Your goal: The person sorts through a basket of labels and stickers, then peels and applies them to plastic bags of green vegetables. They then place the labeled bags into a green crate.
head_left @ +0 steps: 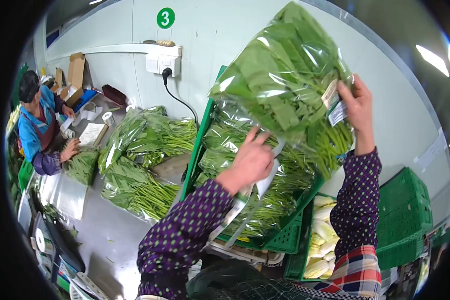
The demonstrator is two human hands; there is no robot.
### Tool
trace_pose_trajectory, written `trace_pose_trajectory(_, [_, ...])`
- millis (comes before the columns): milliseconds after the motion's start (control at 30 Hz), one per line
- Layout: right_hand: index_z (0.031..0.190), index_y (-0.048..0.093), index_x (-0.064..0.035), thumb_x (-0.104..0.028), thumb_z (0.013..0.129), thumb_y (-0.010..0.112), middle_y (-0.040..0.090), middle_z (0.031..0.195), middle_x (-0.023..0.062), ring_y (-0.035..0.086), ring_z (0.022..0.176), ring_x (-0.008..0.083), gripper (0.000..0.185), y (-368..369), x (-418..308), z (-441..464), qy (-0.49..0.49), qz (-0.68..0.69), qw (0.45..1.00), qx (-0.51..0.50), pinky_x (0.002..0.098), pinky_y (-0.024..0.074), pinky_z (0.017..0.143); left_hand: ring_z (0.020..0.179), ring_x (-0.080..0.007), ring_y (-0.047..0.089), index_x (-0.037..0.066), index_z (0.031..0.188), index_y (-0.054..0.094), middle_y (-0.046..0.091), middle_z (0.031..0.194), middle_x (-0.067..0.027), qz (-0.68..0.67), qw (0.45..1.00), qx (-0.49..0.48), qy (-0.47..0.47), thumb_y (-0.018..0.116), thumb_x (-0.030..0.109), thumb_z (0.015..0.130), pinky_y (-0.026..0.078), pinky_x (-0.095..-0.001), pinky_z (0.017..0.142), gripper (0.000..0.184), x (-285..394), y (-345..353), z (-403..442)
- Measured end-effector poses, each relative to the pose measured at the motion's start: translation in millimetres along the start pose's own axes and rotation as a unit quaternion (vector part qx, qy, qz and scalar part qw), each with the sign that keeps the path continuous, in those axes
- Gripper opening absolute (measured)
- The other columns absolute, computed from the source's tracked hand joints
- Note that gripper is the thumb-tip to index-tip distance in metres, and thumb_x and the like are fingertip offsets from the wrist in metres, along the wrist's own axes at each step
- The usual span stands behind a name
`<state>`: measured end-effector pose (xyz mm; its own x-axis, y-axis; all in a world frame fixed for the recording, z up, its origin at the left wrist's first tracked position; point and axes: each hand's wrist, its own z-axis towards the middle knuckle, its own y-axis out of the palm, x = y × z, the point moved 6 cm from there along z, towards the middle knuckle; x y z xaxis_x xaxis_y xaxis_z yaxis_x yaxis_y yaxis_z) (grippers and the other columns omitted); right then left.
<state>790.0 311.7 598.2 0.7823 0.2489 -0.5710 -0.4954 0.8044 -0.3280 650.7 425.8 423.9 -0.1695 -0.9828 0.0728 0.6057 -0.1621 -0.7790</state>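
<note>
My right hand [356, 102] is closed on the edge of a clear plastic bag of leafy greens [290, 75], lifted and tilted above a green crate [197, 155]. Near that hand, a small tan label and a white printed label [338, 114] show on the bag. Below the bag, my left hand [250, 160] is curled around a long white label strip [266, 181], whose tail hangs down over the crate. Its thumb is mostly hidden. More bagged greens [260, 210] lie in the crate, stems toward the lower right.
Several bagged greens [145, 145] lie on the metal table [102, 200] at left. A co-worker [40, 125] stands at the far left, one hand on a bag. A crate of pale cabbages [322, 235] and stacked green crates [402, 215] are at right. A plug cord [177, 97] hangs from the wall.
</note>
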Motion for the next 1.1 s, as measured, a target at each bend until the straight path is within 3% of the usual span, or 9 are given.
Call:
trace_pose_trajectory(100, [0.1,0.056,0.0018,-0.017,0.082,0.064,0.061,0.079,0.0099,0.056,0.069,0.0154,0.028,33,16,-16,-0.013,-0.216,0.975,-0.044,0.0299,0.0452,0.062,0.103,-0.0298,0.053,0.008,0.083,0.063,0.064,0.08,-0.0081,-0.083,0.991,0.045,-0.091,0.057,0.02,0.074,0.041,-0.0451,0.089,0.016,-30,61,13])
trace_pose_trajectory(200, [0.096,0.058,-0.0016,-0.008,0.068,0.062,0.058,0.078,0.0107,0.056,0.07,0.0276,0.029,98,18,-52,-0.293,-0.458,0.832,-0.109,0.0384,0.0442,0.06,0.102,-0.0267,0.055,0.007,0.071,0.066,0.065,0.076,-0.0112,-0.093,0.971,0.081,-0.205,0.059,0.018,0.07,0.044,-0.0405,0.087,0.013,-35,101,-29])
trace_pose_trajectory(233, [0.095,0.058,0.0003,-0.011,0.071,0.06,0.059,0.08,0.0112,0.057,0.07,0.0276,0.027,112,40,-61,-0.267,-0.463,0.835,-0.131,0.0375,0.0461,0.063,0.102,-0.0267,0.055,0.007,0.071,0.066,0.065,0.076,-0.0112,-0.089,0.972,0.078,-0.204,0.059,0.018,0.07,0.044,-0.0405,0.087,0.013,-34,90,-31])
trace_pose_trajectory(300, [0.098,0.058,-0.0009,-0.019,0.079,0.056,0.061,0.083,0.0155,0.06,0.079,0.0284,0.026,121,113,-67,-0.104,-0.468,0.858,-0.185,0.0392,0.0478,0.068,0.104,-0.0245,0.055,0.007,0.072,0.067,0.066,0.075,-0.0127,-0.134,0.923,-0.218,-0.287,0.059,0.017,0.068,0.044,-0.04,0.087,0.014,-29,93,-43])
trace_pose_trajectory(433, [0.106,0.057,-0.0023,-0.034,0.087,0.052,0.061,0.103,0.0199,0.058,0.096,0.0353,0.037,108,174,-20,-0.001,-0.391,0.898,-0.2,0.0416,0.045,0.084,0.11,-0.0251,0.051,0.007,0.06,0.062,0.063,0.074,-0.0091,-0.028,0.992,-0.03,-0.121,0.06,0.02,0.067,0.036,-0.043,0.098,0.015,-20,68,-39])
trace_pose_trajectory(533, [0.114,0.055,-0.0038,-0.029,0.087,0.049,0.057,0.113,0.0203,0.054,0.103,0.0356,0.037,129,194,-6,0.054,-0.526,0.799,-0.286,0.0434,0.0432,0.089,0.11,-0.0264,0.051,0.006,0.062,0.062,0.062,0.072,-0.0086,-0.067,0.993,0.001,-0.099,0.061,0.017,0.067,0.032,-0.0467,0.101,0.012,-13,47,-43])
trace_pose_trajectory(667, [0.124,0.052,-0.0168,-0.055,0.084,0.044,0.052,0.122,0.0199,0.05,0.112,0.0368,0.056,136,155,-20,0.19,-0.401,0.879,-0.172,0.0533,0.0346,0.095,0.11,-0.0259,0.052,0.006,0.064,0.061,0.06,0.07,-0.0064,-0.195,0.979,0.018,-0.057,0.063,0.013,0.067,0.031,-0.0475,0.102,0.007,34,4,-104])
trace_pose_trajectory(800, [0.123,0.054,-0.0224,-0.07,0.081,0.033,0.055,0.115,0.0181,0.052,0.11,0.0343,0.067,154,186,-49,0.178,-0.418,0.867,-0.205,0.0541,0.0357,0.093,0.108,-0.0254,0.055,0.009,0.072,0.066,0.059,0.069,-0.0044,-0.29,0.946,0.017,-0.14,0.069,0.009,0.063,0.034,-0.0473,0.1,0.01,66,-25,-184])
trace_pose_trajectory(1100, [0.127,0.051,-0.0188,-0.064,0.082,0.039,0.055,0.118,0.0191,0.052,0.111,0.0337,0.065,184,226,-78,0.165,-0.319,0.873,-0.331,0.0426,0.0391,0.094,0.089,-0.025,0.06,0.0,0.076,0.068,0.067,0.079,-0.0115,-0.305,0.814,0.193,-0.455,0.063,0.002,0.062,0.044,-0.0356,0.082,0.015,81,-126,-334])
